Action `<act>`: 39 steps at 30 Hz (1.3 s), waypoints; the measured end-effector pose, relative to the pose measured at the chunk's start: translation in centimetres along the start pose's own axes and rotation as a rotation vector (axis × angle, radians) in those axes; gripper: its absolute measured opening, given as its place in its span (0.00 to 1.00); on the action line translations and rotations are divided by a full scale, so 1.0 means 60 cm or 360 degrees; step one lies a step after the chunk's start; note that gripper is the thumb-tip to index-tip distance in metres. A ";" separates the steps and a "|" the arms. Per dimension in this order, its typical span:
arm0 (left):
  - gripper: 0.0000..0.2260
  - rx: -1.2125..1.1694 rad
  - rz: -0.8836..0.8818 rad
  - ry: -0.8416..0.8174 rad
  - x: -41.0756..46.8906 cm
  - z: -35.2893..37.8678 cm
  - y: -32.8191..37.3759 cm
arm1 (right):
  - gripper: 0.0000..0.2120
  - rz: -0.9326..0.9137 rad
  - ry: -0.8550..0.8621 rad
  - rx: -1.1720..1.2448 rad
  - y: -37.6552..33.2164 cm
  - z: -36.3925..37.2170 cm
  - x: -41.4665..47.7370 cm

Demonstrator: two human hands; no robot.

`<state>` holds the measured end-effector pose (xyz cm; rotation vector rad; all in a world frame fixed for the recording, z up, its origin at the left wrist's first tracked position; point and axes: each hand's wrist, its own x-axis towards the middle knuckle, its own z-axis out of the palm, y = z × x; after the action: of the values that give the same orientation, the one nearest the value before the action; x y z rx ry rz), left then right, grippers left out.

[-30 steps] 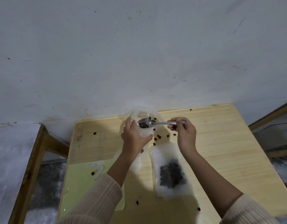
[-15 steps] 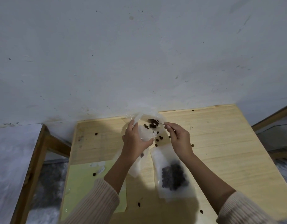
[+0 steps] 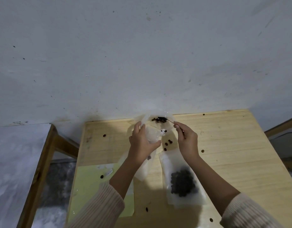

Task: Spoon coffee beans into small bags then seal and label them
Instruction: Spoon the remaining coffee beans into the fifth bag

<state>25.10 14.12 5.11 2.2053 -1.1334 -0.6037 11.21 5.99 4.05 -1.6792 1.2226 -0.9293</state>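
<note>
My left hand (image 3: 141, 142) grips a small clear bag (image 3: 152, 134) upright near the table's far edge. Behind it a larger clear plastic bag (image 3: 169, 127) holds a clump of coffee beans (image 3: 160, 120). My right hand (image 3: 187, 139) pinches the spoon handle (image 3: 172, 122), its bowl down among those beans and mostly hidden. A filled frosted bag (image 3: 181, 180) of dark beans lies flat between my forearms. Loose beans (image 3: 168, 143) are scattered on the wood between my hands.
The light wooden table (image 3: 232, 153) stands against a white wall. A pale green sheet (image 3: 92, 186) with small labels lies at its near left. Stray beans dot the surface. A second wooden frame (image 3: 38, 170) stands to the left.
The spoon, which hovered loaded over the small bag, has swung back and dipped into the bean pile. My right hand has shifted along the handle, and my left hand still holds the bag.
</note>
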 end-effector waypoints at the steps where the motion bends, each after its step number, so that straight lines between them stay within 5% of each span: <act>1: 0.39 0.0018 -0.0002 0.0025 0.003 0.001 0.002 | 0.11 -0.0032 0.0005 -0.0001 -0.003 -0.002 -0.002; 12: 0.36 0.0119 0.0104 -0.0013 0.013 -0.001 0.031 | 0.12 -0.0039 0.0096 -0.0074 -0.001 0.005 -0.002; 24: 0.38 0.0144 0.0162 -0.0120 0.003 -0.002 0.033 | 0.10 0.1130 0.0633 0.0904 0.019 0.014 0.000; 39: 0.34 0.0071 0.0296 -0.0094 -0.018 0.006 0.024 | 0.11 0.1214 0.0424 0.1061 0.009 0.014 -0.008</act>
<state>23.45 14.26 5.94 2.1005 -1.3769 -0.5714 11.65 6.55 3.21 -0.5042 1.3671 -0.9284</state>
